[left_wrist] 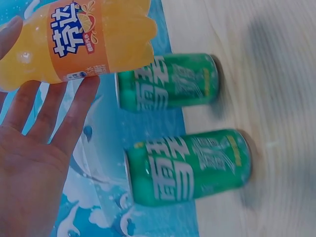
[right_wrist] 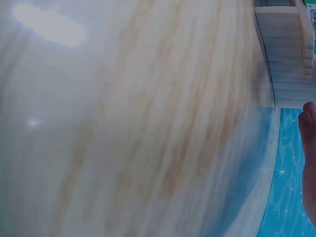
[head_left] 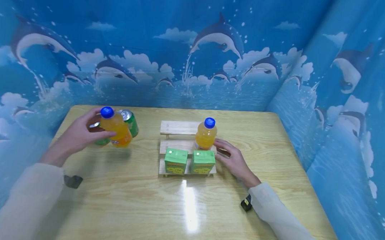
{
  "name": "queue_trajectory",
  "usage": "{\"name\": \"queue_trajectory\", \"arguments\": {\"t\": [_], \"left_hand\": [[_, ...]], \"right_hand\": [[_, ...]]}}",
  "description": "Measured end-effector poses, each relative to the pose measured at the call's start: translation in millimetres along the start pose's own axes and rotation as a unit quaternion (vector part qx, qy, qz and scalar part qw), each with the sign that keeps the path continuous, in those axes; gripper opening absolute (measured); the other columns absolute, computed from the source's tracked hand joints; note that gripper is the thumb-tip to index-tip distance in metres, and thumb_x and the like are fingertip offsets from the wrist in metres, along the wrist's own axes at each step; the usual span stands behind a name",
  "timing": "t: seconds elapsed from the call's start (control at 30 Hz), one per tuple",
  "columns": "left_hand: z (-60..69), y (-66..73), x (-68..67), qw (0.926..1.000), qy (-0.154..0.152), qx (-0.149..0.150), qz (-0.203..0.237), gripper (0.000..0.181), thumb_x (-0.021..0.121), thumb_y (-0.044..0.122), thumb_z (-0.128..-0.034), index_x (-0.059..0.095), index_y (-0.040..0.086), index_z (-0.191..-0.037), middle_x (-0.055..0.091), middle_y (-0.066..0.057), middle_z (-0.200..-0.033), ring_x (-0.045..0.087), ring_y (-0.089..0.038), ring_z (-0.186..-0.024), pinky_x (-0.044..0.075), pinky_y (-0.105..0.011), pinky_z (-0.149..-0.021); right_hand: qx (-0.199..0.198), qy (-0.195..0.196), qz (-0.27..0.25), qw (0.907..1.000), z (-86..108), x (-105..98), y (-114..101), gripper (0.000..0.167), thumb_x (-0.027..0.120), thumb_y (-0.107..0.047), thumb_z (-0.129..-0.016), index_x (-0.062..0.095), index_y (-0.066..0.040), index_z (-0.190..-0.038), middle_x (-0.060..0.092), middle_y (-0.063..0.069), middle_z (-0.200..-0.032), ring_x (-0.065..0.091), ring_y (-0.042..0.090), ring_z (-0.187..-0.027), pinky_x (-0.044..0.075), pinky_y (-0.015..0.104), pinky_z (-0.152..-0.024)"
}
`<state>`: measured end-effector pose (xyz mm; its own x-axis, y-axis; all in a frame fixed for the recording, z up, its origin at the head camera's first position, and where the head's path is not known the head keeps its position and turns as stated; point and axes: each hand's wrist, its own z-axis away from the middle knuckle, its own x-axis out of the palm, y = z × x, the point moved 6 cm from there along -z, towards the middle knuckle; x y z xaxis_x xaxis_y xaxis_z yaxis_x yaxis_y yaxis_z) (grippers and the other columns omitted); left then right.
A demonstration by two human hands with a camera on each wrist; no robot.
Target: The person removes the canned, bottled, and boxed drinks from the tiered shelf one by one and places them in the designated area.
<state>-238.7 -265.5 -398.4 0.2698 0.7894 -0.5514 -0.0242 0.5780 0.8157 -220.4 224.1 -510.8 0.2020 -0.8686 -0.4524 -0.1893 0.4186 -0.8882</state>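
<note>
My left hand (head_left: 82,131) grips an orange soda bottle (head_left: 121,133) with a blue cap, its thumb and fingers around the upper part. In the left wrist view the bottle (left_wrist: 79,44) is off the table, above two green soda cans (left_wrist: 197,165). My right hand (head_left: 234,161) is at the right side of a stepped wooden rack (head_left: 176,128), fingers bent loosely beside the middle step; whether they touch it is unclear. A second orange bottle (head_left: 205,136) stands on the middle step. Two green drink cartons (head_left: 176,161) stand on the front step.
The wooden table (head_left: 127,203) carries everything, and its back edge meets a blue dolphin-print curtain (head_left: 144,42). Another curtain side hangs along the right. The cans (head_left: 132,124) stand at the back left, partly hidden by the left hand and bottle.
</note>
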Motion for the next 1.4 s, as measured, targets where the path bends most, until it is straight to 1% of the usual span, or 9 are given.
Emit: {"name": "queue_trajectory", "arguments": {"t": [0.13,0.33,0.5,0.67,0.77,1.0,1.1,1.23,1.4], "left_hand": [[5.7,-8.7,-6.2,0.9999,0.007,-0.009,-0.006,0.091,0.075,0.042,-0.1043,0.023,0.018,-0.174,0.039,-0.027,-0.171,0.051,-0.058,-0.146,0.055,-0.059,-0.110],[15.8,-21.5,-15.8,0.9992,0.037,0.004,-0.017,0.081,0.074,0.039,-0.1050,0.032,0.021,-0.172,0.045,-0.024,-0.168,0.057,-0.036,-0.144,0.054,-0.005,-0.086],[24.0,-32.1,-23.3,0.9987,0.048,0.017,0.000,0.074,0.075,0.035,-0.1050,0.038,0.029,-0.169,0.055,-0.009,-0.161,0.060,0.012,-0.115,0.058,-0.009,-0.085],[32.0,-43.1,-30.3,0.9987,0.050,-0.002,0.001,0.078,0.074,0.035,-0.1055,0.033,0.027,-0.172,0.055,-0.003,-0.155,0.057,0.018,-0.107,0.058,-0.009,-0.082],[35.3,-51.6,-34.8,0.9984,0.049,-0.026,-0.013,0.083,0.072,0.041,-0.1058,0.027,0.027,-0.174,0.045,-0.025,-0.165,0.055,0.018,-0.106,0.056,-0.007,-0.080],[43.7,-71.7,-48.3,0.9962,0.051,-0.060,-0.037,0.085,0.070,0.049,-0.1052,0.024,0.032,-0.174,0.039,-0.023,-0.172,0.051,0.013,-0.113,0.053,-0.007,-0.078],[46.1,-76.2,-52.5,0.9953,0.059,-0.061,-0.045,0.083,0.070,0.049,-0.1058,0.024,0.032,-0.174,0.034,-0.017,-0.177,0.057,-0.009,-0.129,0.059,-0.016,-0.088],[46.8,-79.4,-54.8,0.9930,0.080,-0.071,-0.050,0.087,0.068,0.052,-0.1058,0.022,0.027,-0.175,0.024,-0.018,-0.180,0.039,-0.051,-0.154,0.054,-0.063,-0.112],[50.2,-87.1,-59.8,0.9898,0.102,-0.080,-0.060,0.088,0.069,0.050,-0.1059,0.022,0.023,-0.175,0.024,-0.023,-0.179,0.031,-0.061,-0.155,0.063,-0.047,-0.102]], "right_hand": [[0.003,0.002,0.000,1.0000,0.6,-0.2,0.2,0.051,0.077,-0.008,-0.101,0.063,-0.006,-0.150,0.055,0.011,-0.164,0.058,0.036,-0.147,0.052,0.041,-0.119],[0.004,0.002,0.002,1.0000,0.4,0.3,0.7,0.051,0.077,-0.008,-0.101,0.063,-0.007,-0.150,0.054,0.010,-0.165,0.058,0.035,-0.148,0.052,0.040,-0.119],[0.004,0.002,0.002,1.0000,0.3,0.4,0.0,0.051,0.077,-0.008,-0.101,0.063,-0.006,-0.150,0.054,0.011,-0.165,0.058,0.036,-0.148,0.052,0.039,-0.119],[0.004,0.002,0.000,1.0000,0.5,0.4,0.6,0.051,0.077,-0.006,-0.101,0.063,-0.005,-0.150,0.054,0.012,-0.164,0.058,0.036,-0.148,0.052,0.038,-0.118],[0.002,0.003,0.000,1.0000,0.6,0.5,0.5,0.051,0.077,-0.006,-0.100,0.064,-0.005,-0.149,0.055,0.012,-0.164,0.058,0.036,-0.147,0.052,0.037,-0.118],[-0.008,0.005,-0.003,1.0000,1.5,0.5,-1.4,0.051,0.077,-0.005,-0.100,0.064,-0.004,-0.149,0.055,0.015,-0.163,0.058,0.039,-0.146,0.053,0.040,-0.117],[-0.007,0.005,-0.003,1.0000,2.0,0.7,-1.2,0.051,0.077,-0.005,-0.100,0.063,-0.004,-0.149,0.055,0.014,-0.164,0.058,0.039,-0.147,0.053,0.040,-0.117],[0.001,0.007,-0.002,1.0000,2.6,0.2,-0.7,0.051,0.077,-0.006,-0.100,0.063,-0.005,-0.150,0.055,0.012,-0.164,0.058,0.037,-0.147,0.052,0.037,-0.118],[-0.004,0.007,-0.002,1.0000,2.2,0.4,-2.9,0.050,0.077,-0.004,-0.100,0.064,-0.004,-0.149,0.055,0.013,-0.163,0.057,0.037,-0.148,0.052,0.039,-0.118]]}}
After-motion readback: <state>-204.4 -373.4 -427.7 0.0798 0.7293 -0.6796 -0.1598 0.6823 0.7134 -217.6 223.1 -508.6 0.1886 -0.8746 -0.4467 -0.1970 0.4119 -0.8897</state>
